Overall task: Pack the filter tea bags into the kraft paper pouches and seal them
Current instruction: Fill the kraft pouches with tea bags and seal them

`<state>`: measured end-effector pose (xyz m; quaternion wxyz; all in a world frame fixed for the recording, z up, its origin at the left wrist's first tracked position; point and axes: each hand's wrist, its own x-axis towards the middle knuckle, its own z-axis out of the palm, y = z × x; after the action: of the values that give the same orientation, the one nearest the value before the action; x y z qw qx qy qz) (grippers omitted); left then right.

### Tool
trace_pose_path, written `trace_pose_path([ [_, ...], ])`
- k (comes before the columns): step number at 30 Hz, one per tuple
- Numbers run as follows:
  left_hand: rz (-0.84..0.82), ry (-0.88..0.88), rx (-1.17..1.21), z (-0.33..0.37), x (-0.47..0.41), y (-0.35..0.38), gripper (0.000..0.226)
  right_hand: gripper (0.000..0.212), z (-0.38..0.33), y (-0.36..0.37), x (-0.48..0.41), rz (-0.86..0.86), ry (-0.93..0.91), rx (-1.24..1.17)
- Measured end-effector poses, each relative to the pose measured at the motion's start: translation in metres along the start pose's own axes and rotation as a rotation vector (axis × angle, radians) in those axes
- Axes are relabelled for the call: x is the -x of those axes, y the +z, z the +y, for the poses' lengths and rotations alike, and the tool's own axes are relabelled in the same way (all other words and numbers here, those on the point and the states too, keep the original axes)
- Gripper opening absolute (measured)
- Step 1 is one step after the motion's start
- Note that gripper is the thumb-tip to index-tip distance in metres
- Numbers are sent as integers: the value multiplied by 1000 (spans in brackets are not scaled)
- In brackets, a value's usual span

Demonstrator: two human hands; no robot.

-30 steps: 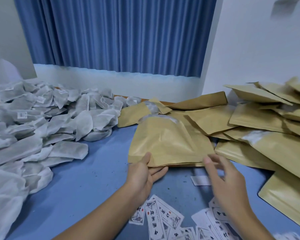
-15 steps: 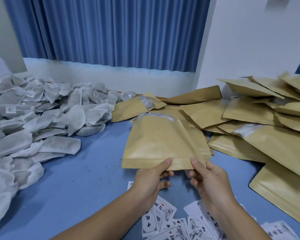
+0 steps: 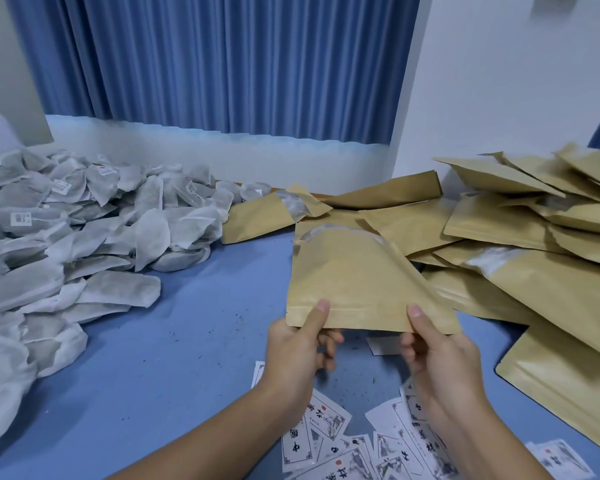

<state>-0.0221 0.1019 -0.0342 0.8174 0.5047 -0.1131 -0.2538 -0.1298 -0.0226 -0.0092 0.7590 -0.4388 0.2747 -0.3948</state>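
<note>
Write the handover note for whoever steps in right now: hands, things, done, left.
Left hand: pinches the near edge of one kraft pouch, thumb on top.
Right hand: pinches the same edge, further right.
The pouch's near edge is raised off the blue table.
Filter tea bags: loose heap on the left. Spare pouches: pile on the right. Printed labels: scattered nearest the person.
Done: one pouch in hand; I cannot tell whether it is filled or sealed.
Left: fill it, seal it, then work through the heap.
</note>
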Motion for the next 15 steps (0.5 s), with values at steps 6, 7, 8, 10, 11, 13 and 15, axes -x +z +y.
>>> trace_pose_path([
  [6,-18,-56,74,2,2,-2,33,10,1,4,1,0,25,29],
  [7,-10,-46,50,1,2,-1,47,10,1,4,1,13,40,7],
  [8,-1,-35,17,0,2,0,59,11,1,5,2,18,62,-9],
  [10,-29,-22,-86,-3,4,2,67,18,5,9,8,-30,118,-6],
  [11,-71,-24,-147,-5,7,3,66,19,8,12,12,-86,141,17],
  [13,-145,-55,-227,-8,12,5,60,18,16,19,20,-178,175,67],
  [15,-141,-73,-234,-12,15,5,47,15,21,23,23,-206,206,67],
])
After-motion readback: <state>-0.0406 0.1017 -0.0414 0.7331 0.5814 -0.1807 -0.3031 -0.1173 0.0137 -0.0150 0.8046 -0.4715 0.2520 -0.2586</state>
